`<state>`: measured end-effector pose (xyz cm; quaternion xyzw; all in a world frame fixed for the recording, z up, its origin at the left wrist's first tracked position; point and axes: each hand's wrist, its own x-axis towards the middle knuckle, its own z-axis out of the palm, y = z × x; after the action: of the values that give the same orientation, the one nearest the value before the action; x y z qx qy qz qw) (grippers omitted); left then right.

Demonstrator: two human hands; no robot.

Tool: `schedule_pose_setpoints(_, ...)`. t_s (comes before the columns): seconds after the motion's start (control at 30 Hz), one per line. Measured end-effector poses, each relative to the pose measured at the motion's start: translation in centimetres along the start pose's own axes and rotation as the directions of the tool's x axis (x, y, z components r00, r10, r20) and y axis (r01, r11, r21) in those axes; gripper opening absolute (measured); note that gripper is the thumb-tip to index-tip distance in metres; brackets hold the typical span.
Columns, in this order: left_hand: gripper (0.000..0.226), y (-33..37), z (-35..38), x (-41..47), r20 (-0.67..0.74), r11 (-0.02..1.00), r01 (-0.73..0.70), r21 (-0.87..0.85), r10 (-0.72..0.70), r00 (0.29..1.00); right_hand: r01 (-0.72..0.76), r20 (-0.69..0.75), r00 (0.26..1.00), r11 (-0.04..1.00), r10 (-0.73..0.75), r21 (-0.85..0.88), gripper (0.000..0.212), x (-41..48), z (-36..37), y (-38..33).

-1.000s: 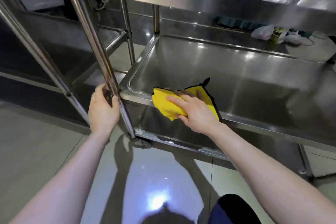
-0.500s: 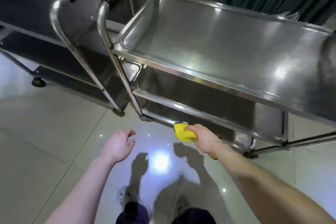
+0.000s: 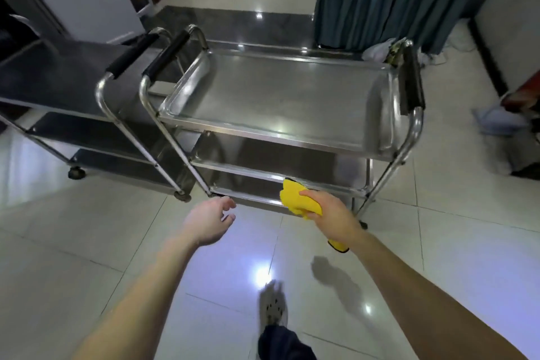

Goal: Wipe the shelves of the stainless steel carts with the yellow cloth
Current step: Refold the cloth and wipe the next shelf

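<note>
**Shoe** (image 3: 271,311): one, blurred, on the tiled floor (image 3: 87,228), nearest the camera.

**Left hand** (image 3: 209,220): grip spread and holding nothing, fingers loosely curved. It hangs over the floor, short of the cart's front left leg.

**Right hand** (image 3: 330,213): grip closed round the cloth (image 3: 295,198), which is bunched, with one tail hanging below the wrist. The cloth is in front of the bottom shelf's (image 3: 248,185) front edge, right of centre. Whether it touches the steel cannot be told.

**Cart** (image 3: 409,137): three shelves. Above the bottom shelf sit the middle shelf (image 3: 277,158) and the top shelf (image 3: 277,96), which is glossy with a raised rim.

**Second cart** (image 3: 58,79): just beside the first on its left, the black handles close together.

**Curtain** (image 3: 394,0): beyond the cart's far right corner.

**Handling note (a judgement):**
- The step in hand looks like a move to another shelf.
- Open the bunched cloth flat under the palm before it touches the steel.
- Steady the cart by a handle with the free hand, since it stands on castors and may roll.
- Wipe from far edge to near edge in overlapping passes.
- Finish along the rim and into each corner, where grime would collect.
</note>
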<state>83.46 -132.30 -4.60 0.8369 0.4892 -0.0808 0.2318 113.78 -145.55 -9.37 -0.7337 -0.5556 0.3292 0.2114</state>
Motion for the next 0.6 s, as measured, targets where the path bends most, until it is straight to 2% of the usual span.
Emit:
schedule_pose_setpoints(0.13, 0.034, 7.8, 2.6, -3.1, 0.016, 0.995, -0.071, -0.068, 0.072, 0.997, -0.029, -0.118, 0.992, 0.999, 0.032, 0.026, 0.061, -8.9, -4.6, 3.8)
schedule_pose_setpoints(0.3, 0.035, 15.4, 5.1, -5.5, 0.116, 0.975, -0.126, -0.184, 0.149, 0.982, -0.081, -0.138, 0.988, 0.996, 0.074, -0.045, 0.059, -16.5, -10.5, 8.5)
schedule_pose_setpoints(0.47, 0.035, 23.0, 5.9, -3.1, 0.137, 0.972, -0.164, -0.167, 0.187, 0.973, -0.116, -0.169, 0.980, 0.992, 0.105, -0.057, 0.057, -18.9, -16.5, 13.9)
schedule_pose_setpoints(0.6, 0.031, 30.6, 6.1, 1.9, 0.128, 0.967, -0.179, -0.184, 0.204, 0.971, -0.122, -0.187, 0.976, 0.992, 0.111, -0.046, 0.056, -17.6, -22.2, 19.2)
